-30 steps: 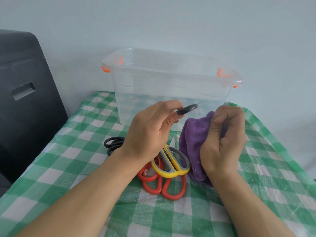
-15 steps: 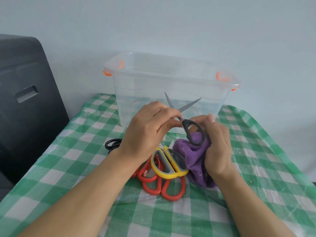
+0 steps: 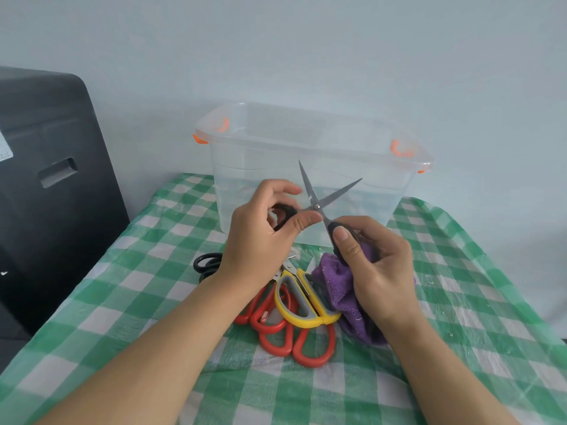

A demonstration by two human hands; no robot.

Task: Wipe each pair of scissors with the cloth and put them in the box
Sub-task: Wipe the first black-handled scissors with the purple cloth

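Far left: dark cabinet [image 3: 46, 185] beside the tabletop [image 3: 129, 308], which carries a green-checked cover. Black scissors handles [image 3: 206, 264] lie on the cover, partly hidden by the left wrist. Left hand [image 3: 260, 237] grips one black handle loop of the open scissors [image 3: 316, 206], blades spread and pointing up before the clear box [image 3: 306, 154]. Below the hands lie red scissors [image 3: 294, 342] with yellow-grey scissors [image 3: 302, 305] across them. Right hand [image 3: 374, 268] pinches the other handle and holds the purple cloth [image 3: 340, 286].
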